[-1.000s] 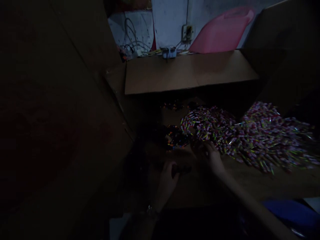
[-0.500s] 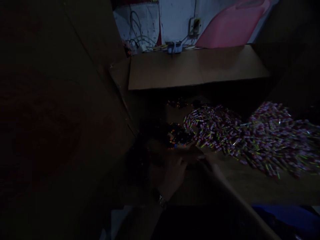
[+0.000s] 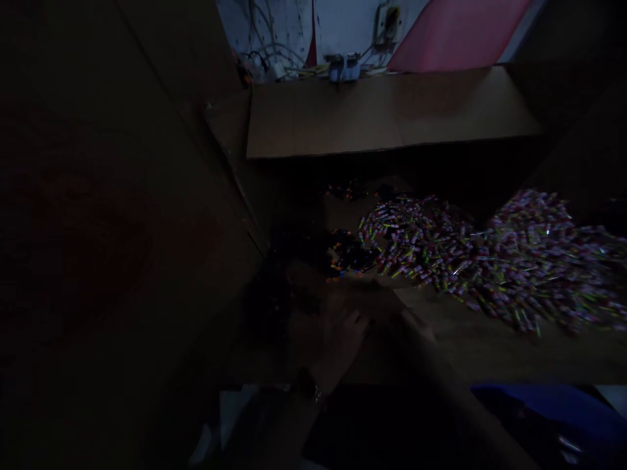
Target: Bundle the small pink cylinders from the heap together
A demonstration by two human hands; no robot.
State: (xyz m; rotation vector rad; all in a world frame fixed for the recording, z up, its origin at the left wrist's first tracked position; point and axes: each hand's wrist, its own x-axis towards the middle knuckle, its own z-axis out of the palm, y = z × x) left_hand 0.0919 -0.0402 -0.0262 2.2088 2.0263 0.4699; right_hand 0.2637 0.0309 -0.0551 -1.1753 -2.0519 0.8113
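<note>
Head camera: a cluster of small dark pieces flecked with orange and blue [image 3: 353, 256] lies on a brown, flat work surface [image 3: 480, 343] just beyond a person's bare hands, straight ahead of the left hand [image 3: 345, 339], the nearer of the two; it shows no clear long axis. Beside it begins a broad heap of slender pieces striped in pink, white and yellow-green [image 3: 548, 261], stretched lengthwise toward the right edge of the view, its near end ahead of the right hand [image 3: 416, 324]. Both hands angle inward, the left with a glinting wristband [image 3: 317, 393], but deep shadow and blur swallow the fingertips: whether either hand holds anything, or how far its fingers are spread, cannot be told. A black mass left of the hands is likewise unreadable. Behind the pieces stands a brown cardboard flap [image 3: 392, 114]; beyond it, a pink, smooth-sided object [image 3: 460, 36] is cut off at the top, while a blue, rounded item [image 3: 548, 397] sits at lower right, its lower part lost in darkness.
</note>
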